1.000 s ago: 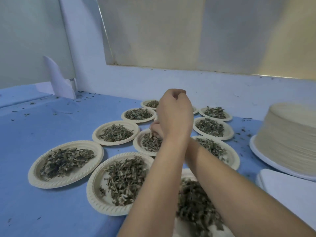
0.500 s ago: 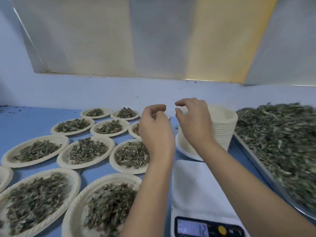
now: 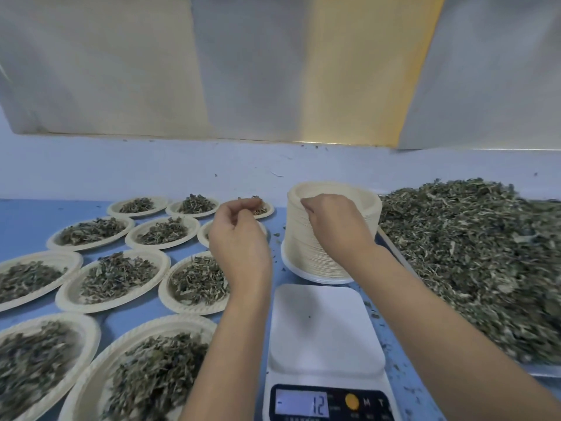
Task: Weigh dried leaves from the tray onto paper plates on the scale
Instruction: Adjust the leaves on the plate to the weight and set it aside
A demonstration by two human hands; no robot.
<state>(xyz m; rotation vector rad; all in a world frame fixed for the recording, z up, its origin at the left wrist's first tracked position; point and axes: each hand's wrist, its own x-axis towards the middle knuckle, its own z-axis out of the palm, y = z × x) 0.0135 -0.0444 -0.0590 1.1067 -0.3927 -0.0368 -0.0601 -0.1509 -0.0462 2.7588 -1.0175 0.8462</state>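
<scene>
A tall stack of paper plates (image 3: 306,250) stands behind the white scale (image 3: 324,329). The scale's platform is bare and its display (image 3: 303,404) reads -12. My right hand (image 3: 337,229) lies over the near side of the stack, its fingertips curled onto the rim of the top plate. To the left of the stack my left hand (image 3: 239,238) hovers with loosely curled fingers and holds nothing. A metal tray (image 3: 391,247) heaped with dried leaves (image 3: 473,256) fills the right side.
Several paper plates filled with leaves (image 3: 115,276) cover the blue table (image 3: 30,220) to the left of the scale, in rows reaching back to the wall. Leaf crumbs lie scattered around the scale. A white wall with a panel above closes the back.
Both hands left the filled plates at the left and moved right. The right hand has reached the plate stack and closed on its top rim. The view swung right onto the scale and tray.
</scene>
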